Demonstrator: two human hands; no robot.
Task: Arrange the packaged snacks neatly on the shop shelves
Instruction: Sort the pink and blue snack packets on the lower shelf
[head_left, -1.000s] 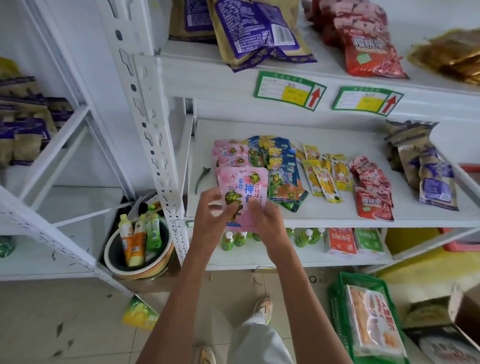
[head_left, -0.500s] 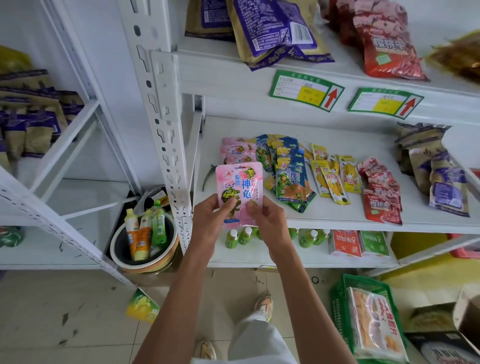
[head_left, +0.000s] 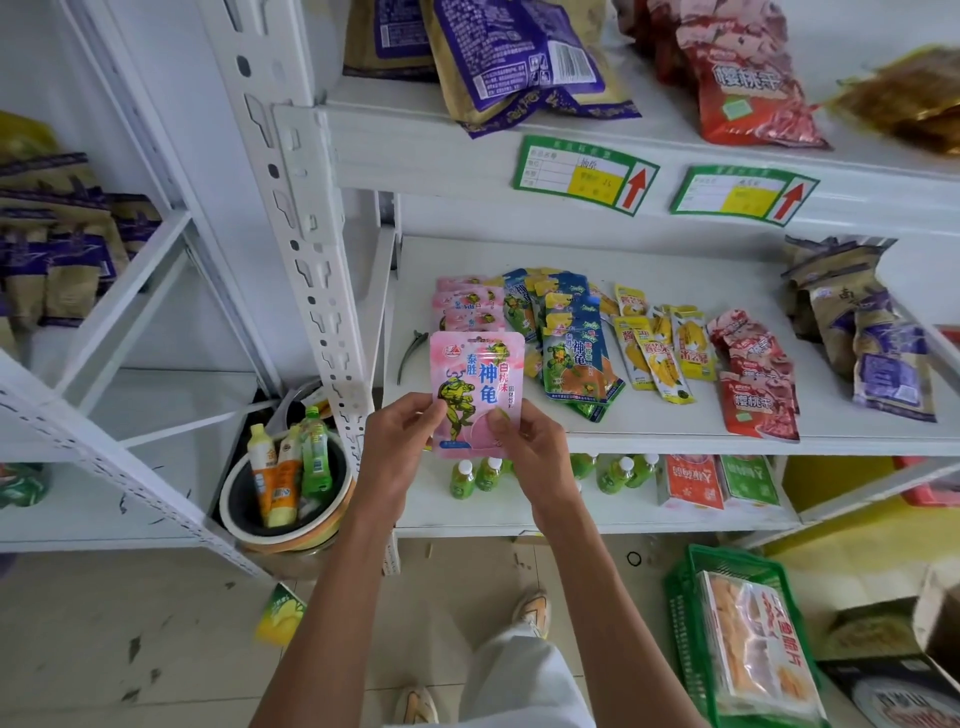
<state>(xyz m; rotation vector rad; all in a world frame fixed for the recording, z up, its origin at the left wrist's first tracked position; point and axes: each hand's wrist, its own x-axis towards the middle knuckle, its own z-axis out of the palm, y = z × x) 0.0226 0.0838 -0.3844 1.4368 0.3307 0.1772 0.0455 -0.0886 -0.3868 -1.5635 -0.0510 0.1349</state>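
The white metal shelving unit (head_left: 675, 431) fills the view; its middle shelf serves as the reference for all positions below. On that shelf, from its left end: a row of pink packets (head_left: 465, 304), overlapping blue turtle-print packets (head_left: 576, 358), yellow sachets (head_left: 657, 351), red packets (head_left: 756, 384), and purple-and-tan bags (head_left: 872, 332) at the far right. A dark hair clip (head_left: 408, 353) lies left of the pink row, near the shelf's left edge.

Above the middle shelf, purple bags (head_left: 514, 57) and red bags (head_left: 743, 78) lie on the upper shelf, with two green price tags (head_left: 584, 174) on its front edge. Below it, small green bottles (head_left: 472, 475) and red and green cartons (head_left: 719, 480) stand on the lower shelf. A green crate (head_left: 696, 623) of packaged food sits on the floor, below the shelf's right half. A round tub (head_left: 283, 530) holding drink bottles sits left of the upright post.

The pink turtle-print snack packet (head_left: 475, 392) is held upright over the front edge of the middle shelf (printed face to the camera), just before the pink row. The left hand (head_left: 397, 447) pinches its lower left edge; the right hand (head_left: 535, 452) pinches its lower right, thumb on the face.
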